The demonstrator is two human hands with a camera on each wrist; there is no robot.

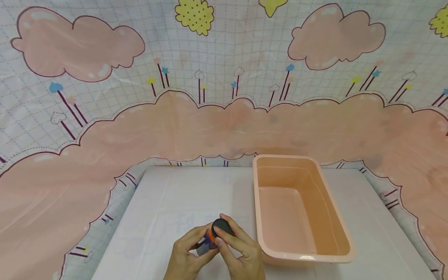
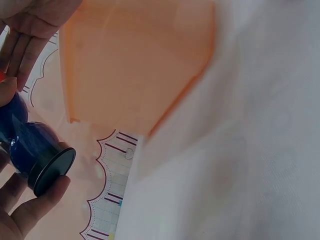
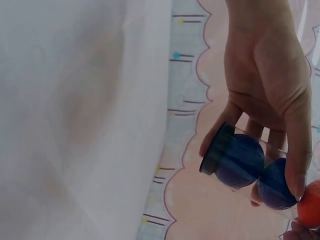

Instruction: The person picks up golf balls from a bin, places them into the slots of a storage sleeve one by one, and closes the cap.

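Observation:
Both hands hold a clear tube (image 3: 227,180) of balls in front of the body, near the table's front edge. Inside it sit two dark blue balls (image 3: 242,161) and an orange ball (image 3: 311,204). My left hand (image 1: 189,251) grips the tube's side and lower end, where a dark cap (image 2: 52,172) shows in the left wrist view. My right hand (image 1: 245,251) has its thumb and fingers curled round the black lid (image 1: 223,226) at the upper end. The tube is tilted. Fingers hide part of its body in the head view.
To the right of the hands stands a peach plastic basin (image 1: 259,210), with no contents visible. It rests on a white-covered table (image 1: 168,194). A patterned cloth (image 1: 224,128) with pink clouds hangs behind and round the sides.

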